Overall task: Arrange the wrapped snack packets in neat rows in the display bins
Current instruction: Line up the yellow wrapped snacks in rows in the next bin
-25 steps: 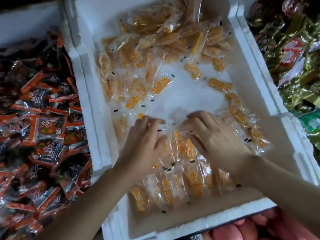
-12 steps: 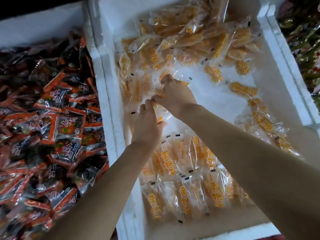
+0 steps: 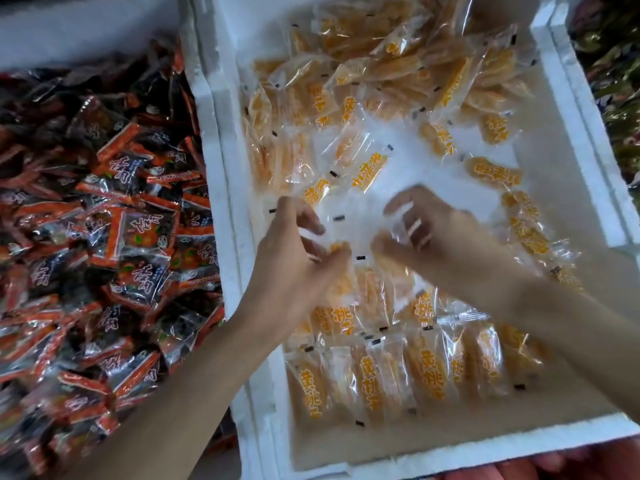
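A white foam bin (image 3: 225, 209) holds clear-wrapped orange snack packets. Several lie in neat rows (image 3: 367, 372) at its near end, and a loose pile (image 3: 398, 67) fills the far end. Both hands meet over the bin's middle, just beyond the rows. My left hand (image 3: 294, 258) pinches an orange packet (image 3: 341, 247) between thumb and fingers. My right hand (image 3: 440, 237) is motion-blurred; its curled fingers grip a clear-wrapped packet (image 3: 394, 233). Single packets (image 3: 369, 169) lie scattered on the bare white floor beyond the hands.
A bin of dark and red-orange packets (image 3: 104, 237) lies to the left. Green and gold packets (image 3: 613, 84) fill a bin at the right edge. Pink items (image 3: 561, 462) show below the foam bin's near rim. More orange packets (image 3: 526, 230) line the right wall.
Both hands have pulled back from the loose packets at the bin's left side toward the middle, near the rows, each now with a packet in its fingers.
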A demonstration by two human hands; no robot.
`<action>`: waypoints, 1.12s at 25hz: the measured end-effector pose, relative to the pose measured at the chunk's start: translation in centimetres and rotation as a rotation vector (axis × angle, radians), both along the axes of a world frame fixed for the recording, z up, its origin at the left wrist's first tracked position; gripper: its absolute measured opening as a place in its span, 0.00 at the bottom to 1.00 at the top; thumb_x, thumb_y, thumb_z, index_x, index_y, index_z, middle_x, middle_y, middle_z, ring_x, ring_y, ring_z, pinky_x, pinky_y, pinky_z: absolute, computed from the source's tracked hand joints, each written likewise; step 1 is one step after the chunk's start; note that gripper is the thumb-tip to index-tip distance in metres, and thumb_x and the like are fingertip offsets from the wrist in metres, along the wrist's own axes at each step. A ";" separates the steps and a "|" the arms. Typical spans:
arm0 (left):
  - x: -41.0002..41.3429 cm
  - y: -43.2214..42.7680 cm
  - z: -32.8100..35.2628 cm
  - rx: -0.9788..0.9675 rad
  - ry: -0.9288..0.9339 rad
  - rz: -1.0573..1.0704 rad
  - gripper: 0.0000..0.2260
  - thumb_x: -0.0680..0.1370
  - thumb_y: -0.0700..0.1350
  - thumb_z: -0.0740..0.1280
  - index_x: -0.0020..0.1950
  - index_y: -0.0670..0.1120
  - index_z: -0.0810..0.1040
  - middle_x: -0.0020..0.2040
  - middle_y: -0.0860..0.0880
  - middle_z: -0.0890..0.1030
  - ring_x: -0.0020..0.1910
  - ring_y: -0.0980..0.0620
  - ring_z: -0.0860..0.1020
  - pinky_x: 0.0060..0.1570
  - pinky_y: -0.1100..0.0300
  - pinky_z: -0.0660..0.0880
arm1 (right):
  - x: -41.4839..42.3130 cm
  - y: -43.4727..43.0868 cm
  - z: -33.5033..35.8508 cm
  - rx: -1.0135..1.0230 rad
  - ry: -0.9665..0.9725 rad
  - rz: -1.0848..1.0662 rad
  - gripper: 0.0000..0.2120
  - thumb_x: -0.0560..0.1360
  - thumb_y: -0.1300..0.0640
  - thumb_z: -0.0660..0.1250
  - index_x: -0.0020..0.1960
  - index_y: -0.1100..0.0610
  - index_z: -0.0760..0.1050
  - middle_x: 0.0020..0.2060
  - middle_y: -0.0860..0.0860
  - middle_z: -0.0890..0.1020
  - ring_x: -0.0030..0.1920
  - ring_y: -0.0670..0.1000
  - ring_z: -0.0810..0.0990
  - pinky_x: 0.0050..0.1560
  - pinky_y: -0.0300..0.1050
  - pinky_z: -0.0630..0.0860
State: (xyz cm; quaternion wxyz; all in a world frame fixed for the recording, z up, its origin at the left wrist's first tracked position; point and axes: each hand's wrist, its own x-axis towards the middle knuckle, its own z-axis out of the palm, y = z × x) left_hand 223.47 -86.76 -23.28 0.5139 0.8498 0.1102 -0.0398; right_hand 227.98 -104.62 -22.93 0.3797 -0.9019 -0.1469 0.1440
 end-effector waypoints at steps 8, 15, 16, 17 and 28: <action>-6.4 -1.0 -2.2 0.149 0.262 -0.494 0.15 0.73 0.43 0.73 0.49 0.59 0.71 0.45 0.58 0.77 0.43 0.64 0.75 0.40 0.74 0.69 | -6.6 -3.0 -3.1 -0.261 0.213 0.255 0.11 0.74 0.42 0.65 0.52 0.41 0.66 0.43 0.36 0.73 0.38 0.38 0.76 0.39 0.31 0.72; -8.2 -1.9 -3.7 0.489 0.096 -0.639 0.14 0.79 0.47 0.64 0.64 0.49 0.68 0.59 0.56 0.72 0.60 0.59 0.69 0.59 0.67 0.66 | -8.4 -4.5 -5.2 -0.407 -0.356 0.399 0.17 0.71 0.44 0.62 0.48 0.56 0.78 0.42 0.49 0.77 0.36 0.48 0.77 0.28 0.45 0.77; -8.3 -2.1 -4.0 0.526 0.075 -0.646 0.15 0.80 0.48 0.62 0.66 0.48 0.66 0.61 0.55 0.71 0.62 0.58 0.67 0.61 0.66 0.64 | -8.4 -4.6 -5.5 -0.423 -0.422 0.408 0.17 0.71 0.44 0.63 0.47 0.57 0.78 0.41 0.51 0.77 0.38 0.51 0.78 0.31 0.45 0.78; -8.4 -2.2 -4.2 0.553 0.061 -0.650 0.17 0.81 0.50 0.61 0.67 0.48 0.65 0.63 0.54 0.69 0.63 0.58 0.66 0.61 0.67 0.63 | -8.4 -4.7 -5.9 -0.452 -0.472 0.423 0.17 0.72 0.45 0.62 0.48 0.58 0.78 0.41 0.52 0.78 0.39 0.52 0.78 0.33 0.46 0.78; 0.1 -0.3 -3.2 0.506 -0.107 -0.241 0.19 0.79 0.46 0.64 0.69 0.42 0.68 0.63 0.43 0.70 0.62 0.45 0.69 0.63 0.54 0.65 | 0.3 -1.4 -4.8 -0.316 -0.550 0.309 0.16 0.76 0.56 0.60 0.61 0.62 0.72 0.52 0.58 0.78 0.51 0.60 0.78 0.51 0.51 0.75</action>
